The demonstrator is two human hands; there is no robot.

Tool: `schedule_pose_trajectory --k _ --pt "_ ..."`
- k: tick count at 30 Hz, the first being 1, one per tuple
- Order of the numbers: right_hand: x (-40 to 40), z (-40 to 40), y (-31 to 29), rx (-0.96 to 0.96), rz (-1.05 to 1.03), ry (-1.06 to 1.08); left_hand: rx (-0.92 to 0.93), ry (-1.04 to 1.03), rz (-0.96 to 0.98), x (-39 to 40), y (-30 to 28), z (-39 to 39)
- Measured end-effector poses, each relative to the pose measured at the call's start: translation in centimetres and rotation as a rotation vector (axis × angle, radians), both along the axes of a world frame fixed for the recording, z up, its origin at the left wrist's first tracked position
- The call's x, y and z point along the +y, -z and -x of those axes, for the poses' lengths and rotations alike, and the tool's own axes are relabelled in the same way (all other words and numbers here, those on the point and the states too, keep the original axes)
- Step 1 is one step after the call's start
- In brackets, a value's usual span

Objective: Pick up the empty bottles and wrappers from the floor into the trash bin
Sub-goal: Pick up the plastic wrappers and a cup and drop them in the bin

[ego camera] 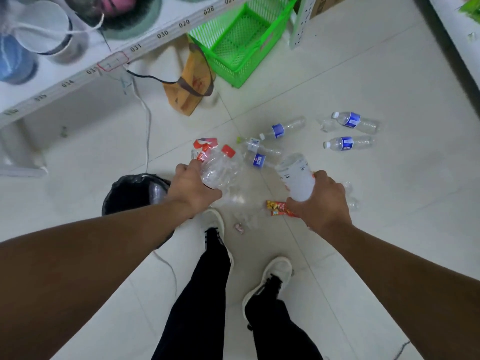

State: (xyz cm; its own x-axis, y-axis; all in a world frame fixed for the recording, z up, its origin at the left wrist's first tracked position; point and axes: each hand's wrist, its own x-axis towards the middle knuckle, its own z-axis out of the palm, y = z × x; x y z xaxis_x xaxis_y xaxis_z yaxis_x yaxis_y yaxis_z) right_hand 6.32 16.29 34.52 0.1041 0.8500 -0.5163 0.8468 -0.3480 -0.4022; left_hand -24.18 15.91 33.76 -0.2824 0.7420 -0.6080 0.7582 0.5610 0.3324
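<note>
From the head camera, looking down: the left hand (pixel 193 189) has its grip closed round a clear bottle (pixel 220 170) with a red cap, held up off the floor, cap pointing far. The right hand (pixel 323 203) grips a frosted white bottle (pixel 296 178), its open end tilted up and far. Both hands hold their catch out in front of the person's legs.

The bin (pixel 135 190), lined with a black bag, sits on the floor at near left, just beside the left hand and partly behind the left forearm.

Plenty left on the floor (pixel 389 229). Just under the right hand lies an orange-and-yellow wrapper (pixel 278 207). A small pink scrap (pixel 239 227) lies near the left shoe (pixel 213 222). Between the two held bottles, further out, a blue-label bottle (pixel 259 159) lies on its side, with another blue-label bottle (pixel 281 129) beyond it. Far right, two more clear bottles (pixel 350 142), one behind the other, lie well apart from the hands. A red-and-pink wrapper (pixel 205 144) peeks out just beyond the red-capped bottle.

At the far side stands a green crate (pixel 233 42), a brown paper bag (pixel 192 81) beside it, and a white shelf (pixel 78 74) with numbered tags at far left.
</note>
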Motion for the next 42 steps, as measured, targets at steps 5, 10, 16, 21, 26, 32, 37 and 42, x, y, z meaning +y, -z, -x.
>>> schedule_pose_trajectory --k 5,10,16,21,26,32,37,42 --pt "-1.7 -0.1 -2.3 0.027 -0.014 -0.126 0.030 -0.143 0.031 -6.0 -1.2 -0.2" --pt "-2.9 1.2 -4.8 0.053 0.041 -0.149 -0.018 -0.225 0.045 -11.7 -3.4 0.6" --pt "-4.1 5.1 -5.1 0.028 0.075 -0.205 -0.074 -0.345 0.057 -15.9 -3.8 4.5" --pt "-5.7 9.2 -3.9 -0.014 0.114 -0.201 -0.048 -0.433 0.080 -18.1 -1.9 10.3" --pt "-7.6 13.6 -2.8 0.020 0.183 -0.206 -0.011 -0.429 0.061 -17.3 0.1 16.8" --pt "-9.4 19.1 -1.8 0.038 0.178 -0.193 -0.055 -0.355 0.061 -15.6 3.4 22.3" --pt "-10.3 23.5 -1.2 -0.011 0.181 -0.257 -0.066 -0.367 0.040 -17.4 4.3 24.4" --pt "-10.4 28.8 -0.5 -0.001 0.161 -0.288 -0.111 -0.314 -0.002 -21.7 4.6 27.3"
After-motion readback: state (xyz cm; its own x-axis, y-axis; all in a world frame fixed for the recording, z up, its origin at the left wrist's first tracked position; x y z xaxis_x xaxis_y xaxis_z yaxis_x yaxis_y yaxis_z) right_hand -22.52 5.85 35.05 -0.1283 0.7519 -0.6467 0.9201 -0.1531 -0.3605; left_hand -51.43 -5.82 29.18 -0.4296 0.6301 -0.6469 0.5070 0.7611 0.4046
